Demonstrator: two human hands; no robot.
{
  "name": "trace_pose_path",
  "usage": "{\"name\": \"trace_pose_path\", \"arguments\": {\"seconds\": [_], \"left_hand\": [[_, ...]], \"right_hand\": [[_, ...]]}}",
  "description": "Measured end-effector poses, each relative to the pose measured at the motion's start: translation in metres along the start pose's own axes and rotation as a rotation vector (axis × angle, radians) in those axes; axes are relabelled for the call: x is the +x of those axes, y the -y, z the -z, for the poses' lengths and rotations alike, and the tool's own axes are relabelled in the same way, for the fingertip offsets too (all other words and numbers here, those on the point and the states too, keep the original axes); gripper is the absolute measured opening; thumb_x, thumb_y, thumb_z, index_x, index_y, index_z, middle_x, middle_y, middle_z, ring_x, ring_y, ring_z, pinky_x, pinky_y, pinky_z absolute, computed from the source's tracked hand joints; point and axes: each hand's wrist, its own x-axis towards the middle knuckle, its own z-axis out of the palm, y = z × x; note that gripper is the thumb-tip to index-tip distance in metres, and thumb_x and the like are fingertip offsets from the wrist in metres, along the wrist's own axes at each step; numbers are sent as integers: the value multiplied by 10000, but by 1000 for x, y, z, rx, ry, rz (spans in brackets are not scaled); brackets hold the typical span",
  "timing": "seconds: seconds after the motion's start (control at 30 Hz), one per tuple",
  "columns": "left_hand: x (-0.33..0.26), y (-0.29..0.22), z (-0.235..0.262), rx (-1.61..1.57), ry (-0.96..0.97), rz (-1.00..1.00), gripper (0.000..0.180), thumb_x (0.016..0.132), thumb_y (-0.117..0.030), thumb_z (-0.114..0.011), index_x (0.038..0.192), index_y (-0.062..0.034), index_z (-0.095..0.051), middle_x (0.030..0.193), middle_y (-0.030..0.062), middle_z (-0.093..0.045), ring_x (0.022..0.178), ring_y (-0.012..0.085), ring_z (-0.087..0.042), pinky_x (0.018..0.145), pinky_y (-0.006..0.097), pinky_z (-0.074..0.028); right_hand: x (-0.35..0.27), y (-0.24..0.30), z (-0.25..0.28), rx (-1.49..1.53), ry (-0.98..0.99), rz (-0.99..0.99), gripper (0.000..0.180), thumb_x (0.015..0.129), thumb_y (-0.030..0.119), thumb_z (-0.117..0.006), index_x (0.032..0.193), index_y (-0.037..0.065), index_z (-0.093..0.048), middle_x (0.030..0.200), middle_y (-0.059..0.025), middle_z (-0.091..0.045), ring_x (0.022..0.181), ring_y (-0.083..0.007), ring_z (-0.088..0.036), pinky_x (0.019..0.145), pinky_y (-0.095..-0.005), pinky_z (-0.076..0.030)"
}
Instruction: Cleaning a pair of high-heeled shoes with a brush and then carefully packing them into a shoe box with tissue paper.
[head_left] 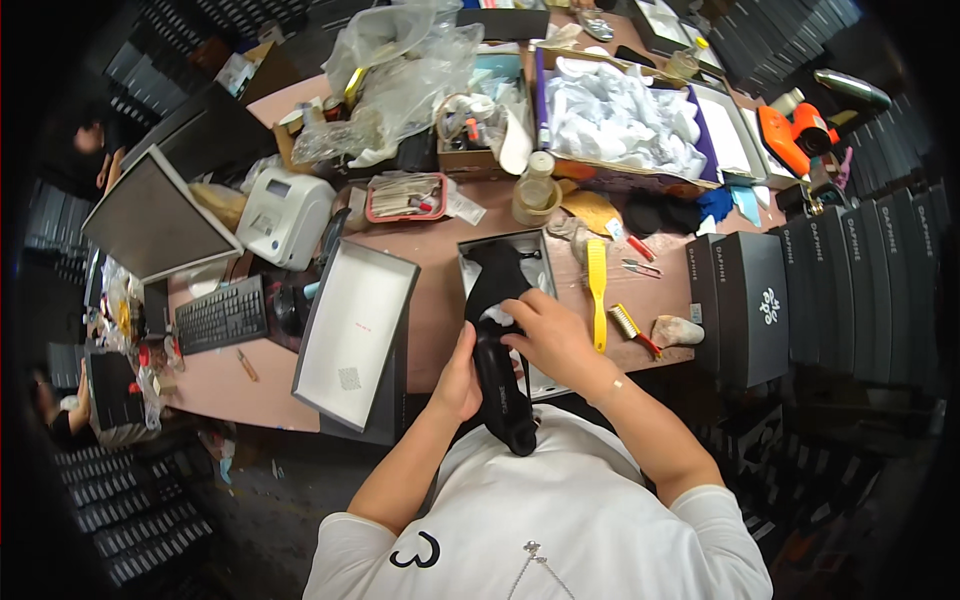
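A black shoe (498, 380) is held in front of my body, its near end close to my shirt. My left hand (459, 383) grips it along its left side. Over the shoe's opening, my right hand (548, 340) has its fingers bent and pinched at a small wad of white paper (497, 314). Beneath and beyond the shoe stands an open shoe box (548, 268), grey-white inside; part of it is hidden by the shoe and my hands. To the left lies a box lid (352, 325), white inside up, tilted over a dark box part.
Right of the box lie a yellow-handled brush (597, 290), a smaller brush (630, 325) and thread snips (642, 268). Dark shoe boxes (752, 300) line the right edge. Behind are a carton of white paper wads (620, 115) and a pink basket (406, 197). A keyboard (222, 312) and monitor (160, 215) sit left.
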Motion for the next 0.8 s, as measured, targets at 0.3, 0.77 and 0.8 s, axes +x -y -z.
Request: {"name": "trace_pose_path", "arguments": {"seconds": [0.3, 0.77, 0.8], "left_hand": [[7, 19, 25, -91, -254, -21, 388, 943, -476, -521, 1094, -129, -437, 846, 61, -570, 668, 177, -607, 596, 335, -545], [-1, 22, 18, -7, -360, -136, 593, 905, -651, -432, 965, -80, -584, 719, 74, -578, 615, 182, -593, 595, 308, -519], [-4, 13, 15, -76, -339, -19, 630, 903, -666, -411, 918, -63, -591, 704, 72, -576, 629, 190, -598, 573, 314, -518]], "right_hand": [[-32, -39, -29, 308, -134, -186, 289, 747, 101, -715, 989, 28, -573, 989, -134, -586, 929, -311, -584, 795, -373, -490], [-17, -35, -14, 285, -159, -184, 157, 760, 103, -667, 739, -26, -580, 891, -138, -611, 682, -262, -586, 604, -357, -466], [-20, -41, -5, 389, -183, -221, 137, 744, 75, -670, 742, -28, -580, 874, -130, -609, 660, -231, -570, 589, -341, -456]]}}
